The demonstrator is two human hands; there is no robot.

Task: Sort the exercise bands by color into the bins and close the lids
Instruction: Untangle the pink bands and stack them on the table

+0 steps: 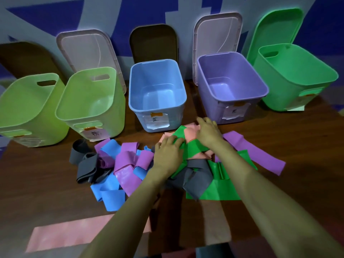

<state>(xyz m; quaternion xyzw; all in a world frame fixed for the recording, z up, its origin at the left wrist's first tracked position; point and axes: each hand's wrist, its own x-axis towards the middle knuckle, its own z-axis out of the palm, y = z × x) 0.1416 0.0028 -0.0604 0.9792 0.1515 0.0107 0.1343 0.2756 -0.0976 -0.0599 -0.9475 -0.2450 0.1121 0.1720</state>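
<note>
A tangled pile of exercise bands lies on the brown table: purple bands (128, 161), blue bands (111, 192), grey bands (193, 177), green bands (223, 185) and salmon bands (189, 133). My left hand (168, 152) sits on top of the pile with its fingers curled into a green band. My right hand (208, 131) rests just beyond it, fingers laid on a salmon band. Behind the pile stand five open bins: two lime bins (11, 110) (113, 101), a blue bin (135, 90), a purple bin (258, 81) and a green bin (316, 67).
Lids lean on the wall behind the bins: a brown lid (24, 58), a pale pink lid (87, 49), another brown lid (153, 41), a second pink lid (217, 34) and a green lid (279, 28). A long pink band (70, 233) lies at the table's front edge.
</note>
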